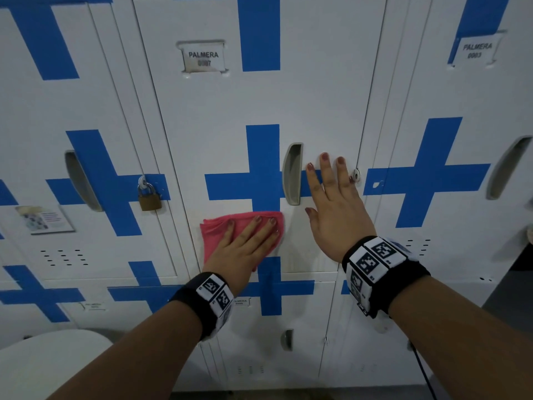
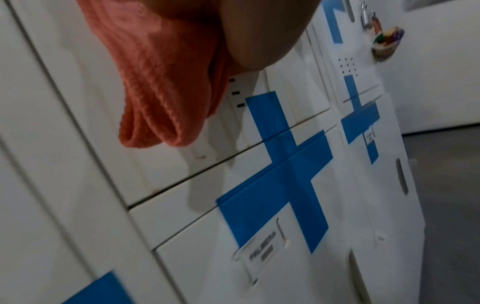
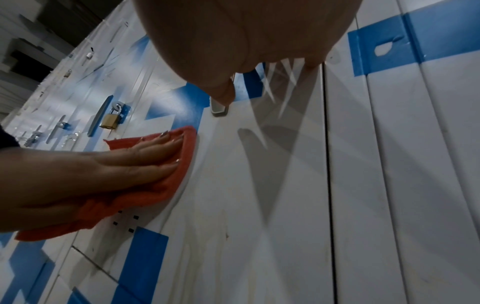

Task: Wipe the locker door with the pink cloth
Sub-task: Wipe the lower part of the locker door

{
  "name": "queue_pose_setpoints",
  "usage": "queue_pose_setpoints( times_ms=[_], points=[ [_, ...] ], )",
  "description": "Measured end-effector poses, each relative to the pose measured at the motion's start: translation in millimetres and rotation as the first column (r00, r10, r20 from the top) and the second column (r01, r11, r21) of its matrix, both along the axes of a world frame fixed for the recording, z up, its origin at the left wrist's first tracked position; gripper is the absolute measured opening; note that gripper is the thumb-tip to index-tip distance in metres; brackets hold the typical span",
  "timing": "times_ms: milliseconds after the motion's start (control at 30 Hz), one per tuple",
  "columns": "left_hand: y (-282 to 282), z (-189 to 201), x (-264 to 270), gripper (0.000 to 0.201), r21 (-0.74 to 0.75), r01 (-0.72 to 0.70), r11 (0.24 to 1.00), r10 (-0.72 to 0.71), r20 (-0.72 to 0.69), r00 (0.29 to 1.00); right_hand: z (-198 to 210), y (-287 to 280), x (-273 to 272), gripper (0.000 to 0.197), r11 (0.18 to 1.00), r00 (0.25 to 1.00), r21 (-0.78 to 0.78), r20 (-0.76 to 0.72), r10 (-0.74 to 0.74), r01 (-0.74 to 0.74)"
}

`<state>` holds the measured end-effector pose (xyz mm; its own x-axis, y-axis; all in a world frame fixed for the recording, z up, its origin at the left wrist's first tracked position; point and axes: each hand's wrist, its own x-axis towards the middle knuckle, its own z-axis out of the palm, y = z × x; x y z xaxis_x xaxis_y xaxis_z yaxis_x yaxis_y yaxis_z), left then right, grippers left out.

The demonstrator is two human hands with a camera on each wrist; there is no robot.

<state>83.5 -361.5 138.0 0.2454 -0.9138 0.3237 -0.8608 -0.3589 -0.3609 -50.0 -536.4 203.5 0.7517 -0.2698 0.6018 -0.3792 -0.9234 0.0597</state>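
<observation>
Pink cloth [image 1: 219, 229] beneath flat left-hand fingers [image 1: 253, 226]

My left hand [image 1: 245, 246] lies flat on the cloth [image 1: 219, 229], and the cloth lies on the locker door [image 1: 259, 99] in front of me, in its lower part, below the cross [image 1: 261, 183] and to the left of the handle [image 1: 292, 174]. My right hand [image 1: 334, 209] lies flat on the same door, just to the right of the handle, and its fingertips [image 1: 341, 161] reach near the lock tab [image 1: 356, 176] at the door's right edge. The name label [image 1: 203, 57] sits high on the door, above both hands. On the neighbour door to the left hangs 1 padlock [image 1: 149, 197]. Below my door there is another door [image 1: 288, 327] with its own small handle [image 1: 287, 339].
</observation>
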Motion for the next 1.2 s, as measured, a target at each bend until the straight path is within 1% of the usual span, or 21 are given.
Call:
queue_pose_setpoints(
  times_ms=[67, 133, 233, 300, 367, 467, 533, 633, 700, 800, 900, 967, 1067, 1133, 1200],
  points=[
    [9.9, -9.6, 9.1, 0.111, 0.004, 0.026, 1.0, -0.026, 0.086, 0.996, -0.3, 0.0, -0.1, 0.072, 1.0, 1.0, -0.004, 0.005, -0.002, 0.002],
    [23.0, -22.0, 20.8, 0.119, 0.021, 0.011, 1.0, -0.014, 0.121, 0.993, 0.5, -1.2, -1.8, 0.072, 1.0, 1.0, 0.001, 0.014, 0.009, -0.009],
    [43.6, -33.5, 32.7, 0.122, 0.008, -0.063, 0.998, 0.062, 0.103, 0.993, -2.0, -3.1, -4.9, 0.071, 0.999, 0.999, 0.009, 0.017, 0.03, -0.031],
    [53.2, -37.0, 35.8, 0.125, 0.019, -0.121, 0.992, 0.12, 0.063, 0.991, -8.6, -3.8, -9.0, 0.07, 1.0, 0.999, 0.006, 0.015, 0.03, -0.03],
    [56.8, -37.3, 36.9, 0.124, 0.018, -0.142, 0.99, 0.142, 0.036, 0.989, -17.5, -3.4, -15.0, 0.07, 0.999, 1.0, 0.03, 0.026, 0.014, -0.015],
    [49.5, -31.3, 31.3, 0.119, -0.055, -0.177, 0.983, 0.175, -0.032, 0.984, -33.7, -1.7, -23.4, 0.071, 0.996, 1.0, 0.09, 0.005, -0.02, 0.02],
    [38.5, -22.3, 24.2, 0.114, -0.123, -0.18, 0.976, 0.17, -0.089, 0.981, -45.2, -1.7, -27.0, 0.071, 0.993, 0.999, 0.11, -0.024, -0.046, 0.048],
    [18.8, -7.9, 13.8, 0.101, -0.16, -0.167, 0.973, 0.145, -0.14, 0.979, -56.8, -4.0, -28.9, 0.071, 0.986, 0.996, 0.147, -0.056, -0.071, 0.079],
    [9.5, -4.0, 8.6, 0.1, -0.169, -0.142, 0.975, 0.125, -0.111, 0.986, -59.4, -6.3, -27.9, 0.072, 0.982, 0.994, 0.171, -0.081, -0.072, 0.085],
    [3.7, -14.5, 9.5, 0.097, -0.088, -0.105, 0.991, 0.101, -0.049, 0.994, -62.1, -9.4, -24.1, 0.072, 0.981, 0.992, 0.17, -0.102, -0.075, 0.092],
    [7.6, -27.8, 12.0, 0.098, -0.033, -0.026, 0.999, 0.028, 0.082, 0.996, -64.9, -10.1, -21.4, 0.073, 0.982, 0.992, 0.163, -0.1, -0.084, 0.099],
    [14.5, -40.2, 17.9, 0.099, 0.02, 0.017, 1.0, -0.02, 0.144, 0.989, -65.4, -10.9, -20.6, 0.073, 0.982, 0.991, 0.154, -0.098, -0.091, 0.106],
    [31.6, -53.5, 30.5, 0.111, 0.142, 0.02, 0.99, -0.048, 0.195, 0.98, -65.8, -12.0, -20.3, 0.073, 0.983, 0.991, 0.148, -0.095, -0.091, 0.104],
    [44.2, -56.2, 39.5, 0.123, 0.187, -0.004, 0.982, -0.032, 0.19, 0.981, -65.7, -11.7, -20.8, 0.073, 0.983, 0.992, 0.154, -0.089, -0.086, 0.099],
    [53.6, -55.8, 46.0, 0.127, 0.226, -0.033, 0.974, -0.007, 0.172, 0.985, -65.4, -11.2, -21.3, 0.074, 0.983, 0.993, 0.154, -0.09, -0.082, 0.095]
  ],
)
